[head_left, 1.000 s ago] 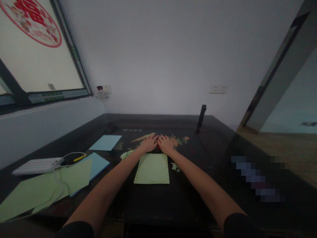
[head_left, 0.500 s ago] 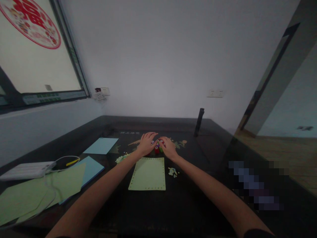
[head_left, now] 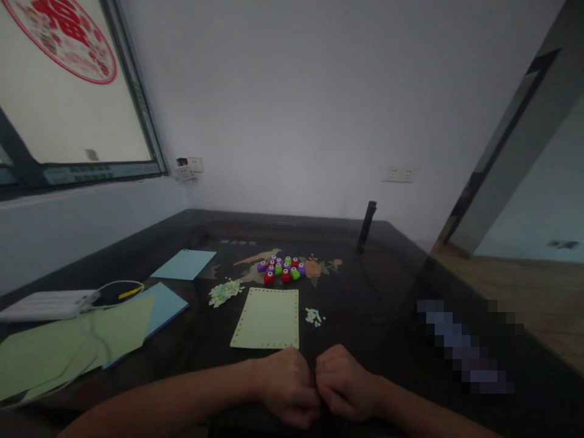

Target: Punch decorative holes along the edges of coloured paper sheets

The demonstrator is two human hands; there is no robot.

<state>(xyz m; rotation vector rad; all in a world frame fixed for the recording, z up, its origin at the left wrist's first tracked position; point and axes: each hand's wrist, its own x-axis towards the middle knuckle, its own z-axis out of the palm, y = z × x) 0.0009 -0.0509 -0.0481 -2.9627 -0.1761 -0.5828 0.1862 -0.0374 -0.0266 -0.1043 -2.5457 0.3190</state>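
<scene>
Both of my hands are curled into fists, close together in front of the pale green sheet [head_left: 269,316], near the front of the dark table. My left hand [head_left: 292,386] lies just below the sheet's lower edge, and nothing shows in its fingers. To its right, my right hand [head_left: 344,383] is closed too, knuckles facing the left one, with nothing visible in it. Small punched holes run along the sheet's edges. Beyond it stand several small red, green and purple craft punches [head_left: 285,275] in a cluster. Paper confetti [head_left: 225,292] lies left of the sheet, with a smaller confetti pile [head_left: 314,316] on its right.
On the left are a blue sheet [head_left: 185,264], more green paper [head_left: 82,340], a white power strip [head_left: 50,304] and its cable. A black upright stick-like object [head_left: 366,226] stands at the back right. A pixelated patch covers something on the right.
Both hands have left the craft punches and come back toward me, closing into fists below the green sheet. The punches now stand uncovered in a group.
</scene>
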